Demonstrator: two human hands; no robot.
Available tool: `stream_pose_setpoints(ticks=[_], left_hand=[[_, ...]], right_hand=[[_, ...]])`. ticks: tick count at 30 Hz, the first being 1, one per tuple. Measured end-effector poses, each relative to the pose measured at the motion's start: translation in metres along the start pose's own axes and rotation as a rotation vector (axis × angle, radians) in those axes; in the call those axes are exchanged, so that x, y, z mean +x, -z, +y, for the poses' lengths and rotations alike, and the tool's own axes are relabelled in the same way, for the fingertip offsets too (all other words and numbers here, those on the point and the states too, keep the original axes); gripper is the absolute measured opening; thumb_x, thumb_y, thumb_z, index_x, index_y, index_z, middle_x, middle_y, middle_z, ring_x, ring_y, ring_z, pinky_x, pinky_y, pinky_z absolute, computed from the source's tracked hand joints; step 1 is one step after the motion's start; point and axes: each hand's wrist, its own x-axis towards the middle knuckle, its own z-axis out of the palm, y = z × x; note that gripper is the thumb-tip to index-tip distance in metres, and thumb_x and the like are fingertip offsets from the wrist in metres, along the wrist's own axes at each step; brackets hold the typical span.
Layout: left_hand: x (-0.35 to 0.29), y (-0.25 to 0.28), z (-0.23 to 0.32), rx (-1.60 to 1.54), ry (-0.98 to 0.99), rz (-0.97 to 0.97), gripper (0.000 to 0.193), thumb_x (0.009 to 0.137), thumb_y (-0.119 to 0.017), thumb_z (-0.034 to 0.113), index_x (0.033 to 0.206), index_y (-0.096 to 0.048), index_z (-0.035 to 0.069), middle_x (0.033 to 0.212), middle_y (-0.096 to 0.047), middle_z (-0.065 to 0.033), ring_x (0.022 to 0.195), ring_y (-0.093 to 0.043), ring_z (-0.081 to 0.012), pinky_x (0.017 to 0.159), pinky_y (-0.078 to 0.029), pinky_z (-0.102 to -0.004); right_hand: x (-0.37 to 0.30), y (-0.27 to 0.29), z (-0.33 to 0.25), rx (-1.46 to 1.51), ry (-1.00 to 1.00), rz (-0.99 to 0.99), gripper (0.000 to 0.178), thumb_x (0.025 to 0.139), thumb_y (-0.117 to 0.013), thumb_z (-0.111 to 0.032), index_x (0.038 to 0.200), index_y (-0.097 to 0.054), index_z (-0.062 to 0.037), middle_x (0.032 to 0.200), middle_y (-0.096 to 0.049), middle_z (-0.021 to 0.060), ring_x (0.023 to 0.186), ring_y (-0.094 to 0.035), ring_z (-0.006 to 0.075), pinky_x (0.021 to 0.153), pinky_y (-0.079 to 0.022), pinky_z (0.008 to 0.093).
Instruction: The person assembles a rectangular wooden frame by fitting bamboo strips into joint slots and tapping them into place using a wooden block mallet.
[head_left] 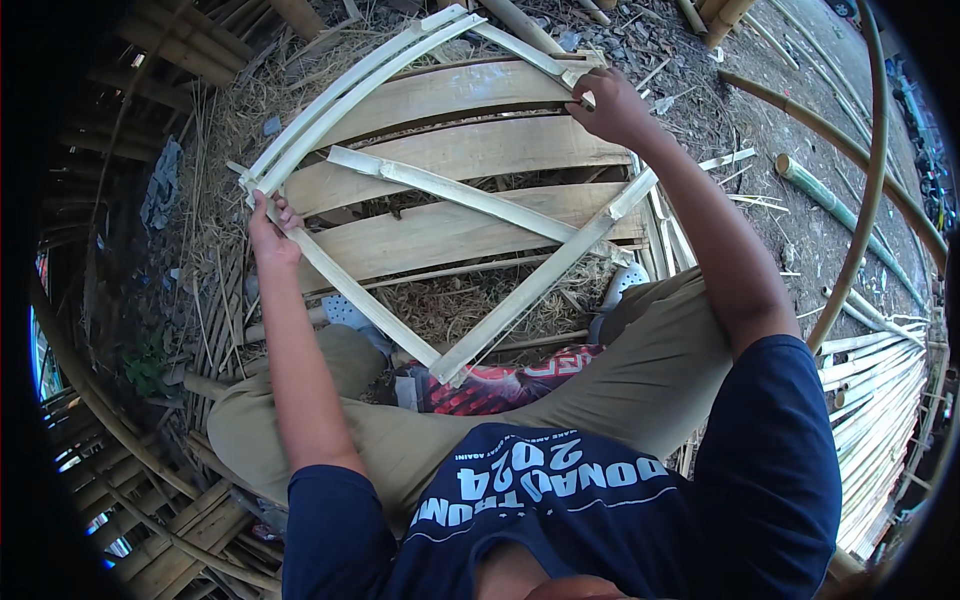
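Bamboo frame point(440, 190) — left hand point(268, 232), right hand point(612, 105) gripping corners

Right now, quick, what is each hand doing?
Left hand: closed on the left corner of the pale square frame of split bamboo strips.
Right hand: closed on the frame's far right corner.

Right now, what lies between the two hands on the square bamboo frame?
In the head view, a diagonal split-bamboo strip crosses the frame between left hand and right hand.
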Motion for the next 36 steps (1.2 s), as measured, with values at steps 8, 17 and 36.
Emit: stream_pose_setpoints(ticks=[8, 17, 36], left_hand=[[0.001, -0.009, 0.003, -0.030, 0.021, 0.011, 0.039, 0.101, -0.066, 0.046, 0.101, -0.058, 0.008, 0.078, -0.056, 0.0010, 0.054, -0.047, -0.0083, 0.046, -0.037, -0.0220], [-0.026, -0.038, 0.018, -0.056, 0.007, 0.040, 0.036, 0.098, -0.071, 0.045, 0.100, -0.058, 0.012, 0.076, -0.056, 0.0012, 0.054, -0.049, -0.0083, 0.045, -0.037, -0.0221], [-0.034, -0.056, 0.025, 0.036, -0.009, 0.111, 0.035, 0.098, -0.072, 0.046, 0.101, -0.057, 0.015, 0.075, -0.054, 0.0018, 0.058, -0.050, -0.0106, 0.047, -0.040, -0.0241]], right_hand=[[-0.056, 0.014, -0.105, 0.036, 0.116, -0.787, 0.065, 0.081, -0.073, -0.070, 0.088, -0.073, -0.0046, 0.090, -0.073, 0.0146, 0.086, -0.072, 0.0352, 0.078, -0.058, 0.0466], [-0.075, -0.008, -0.102, 0.169, 0.204, -0.520, 0.040, 0.091, -0.072, -0.037, 0.094, -0.058, 0.0006, 0.084, -0.066, 0.0220, 0.083, -0.067, 0.0438, 0.076, -0.053, 0.0531], [-0.060, -0.009, -0.129, 0.233, 0.147, -0.355, 0.035, 0.090, -0.066, 0.000, 0.121, -0.047, -0.0008, 0.111, -0.062, 0.0223, 0.107, -0.064, 0.0399, 0.086, -0.052, 0.0492]])
